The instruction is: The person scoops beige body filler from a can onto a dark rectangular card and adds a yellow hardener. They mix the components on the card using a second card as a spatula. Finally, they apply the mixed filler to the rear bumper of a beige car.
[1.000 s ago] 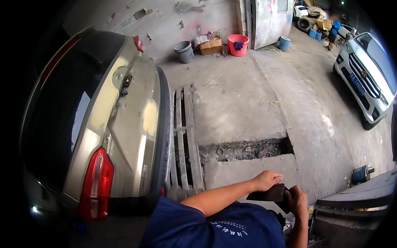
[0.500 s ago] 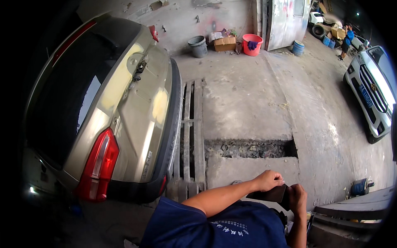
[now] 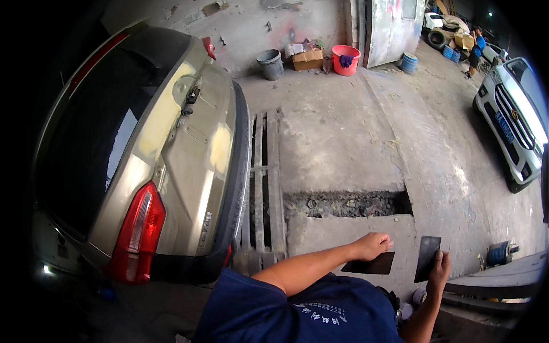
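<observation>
Taking the open pit [image 3: 349,204] in the floor as landmark: the concrete floor [image 3: 337,143] beyond it lies bare and open up to the far wall, where a grey bucket [image 3: 271,63], a cardboard box [image 3: 308,59] and a red tub [image 3: 346,59] stand. Left of the pit a slotted drain grate [image 3: 263,183] runs along the floor, and just past it the gold car [image 3: 166,160] closes that side with its bumper. Right of the pit the floor is open as far as the white car [image 3: 514,120]. On the near side of the pit both hands hang in free air, the left hand [image 3: 373,246] with a dark sheet [image 3: 369,266], the right hand [image 3: 439,268] with a second dark sheet [image 3: 428,257], the two apart. A small blue-grey machine [image 3: 498,252] sits near-right, beside a raised ledge [image 3: 492,286].
</observation>
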`<action>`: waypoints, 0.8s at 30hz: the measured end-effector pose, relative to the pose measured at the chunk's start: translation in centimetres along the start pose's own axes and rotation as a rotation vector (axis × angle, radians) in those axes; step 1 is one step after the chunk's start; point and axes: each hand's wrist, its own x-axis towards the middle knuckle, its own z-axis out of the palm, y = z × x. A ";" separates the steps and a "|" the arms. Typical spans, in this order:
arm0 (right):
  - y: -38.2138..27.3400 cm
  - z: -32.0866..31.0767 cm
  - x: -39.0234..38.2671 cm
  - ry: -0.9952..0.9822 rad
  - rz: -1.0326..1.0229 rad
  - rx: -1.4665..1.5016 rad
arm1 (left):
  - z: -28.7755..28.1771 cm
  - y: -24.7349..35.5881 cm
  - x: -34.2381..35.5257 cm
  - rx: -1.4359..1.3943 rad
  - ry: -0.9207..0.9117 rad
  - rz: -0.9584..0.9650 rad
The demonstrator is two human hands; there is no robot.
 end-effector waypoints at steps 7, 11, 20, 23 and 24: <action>-1.4 3.1 -3.9 -0.186 0.147 0.732 | -0.3 -1.0 1.1 0.138 0.264 0.094; -0.4 4.8 -3.6 -0.165 0.082 0.310 | 0.0 -0.4 1.0 0.271 0.305 0.189; -5.5 10.0 -3.2 -0.207 -0.023 0.169 | -0.1 1.0 1.9 0.537 0.514 0.450; -6.6 11.0 -3.0 -0.130 -0.099 0.081 | -1.0 0.9 2.9 0.540 0.582 0.443; -7.4 11.1 -3.2 -0.098 -0.181 -0.026 | -1.2 0.9 3.3 0.546 0.602 0.443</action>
